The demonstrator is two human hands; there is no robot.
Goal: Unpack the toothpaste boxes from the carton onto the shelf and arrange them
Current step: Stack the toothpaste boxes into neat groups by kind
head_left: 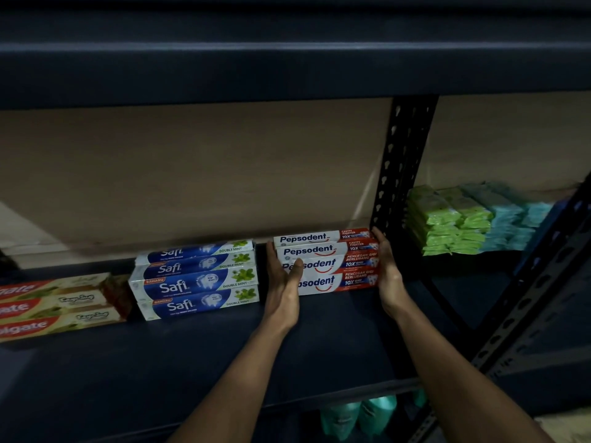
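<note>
Four Pepsodent boxes (pixel 326 262) sit pressed between left hand (pixel 283 278) and right hand (pixel 387 266), fingers straight; at their nine o'clock four Safi boxes (pixel 198 279), then three Colgate boxes (pixel 51 310), on one shelf (pixel 192 362)

At the left end of the shelf (pixel 224 362), the Colgate boxes (pixel 54 310) run off the picture's edge, so only the tails of their names show. The thumb of the left hand (pixel 284 282) covers letters on the two lower Pepsodent boxes (pixel 323 260), the right hand (pixel 388 270) hides their right ends, and the fine print is too small to read. Under the shelf's front edge the teal bottles (pixel 358 417) show only in part, dim and blurred, and the green packs (pixel 447 225) past the upright post (pixel 403 161) are too blurred to read.
</note>
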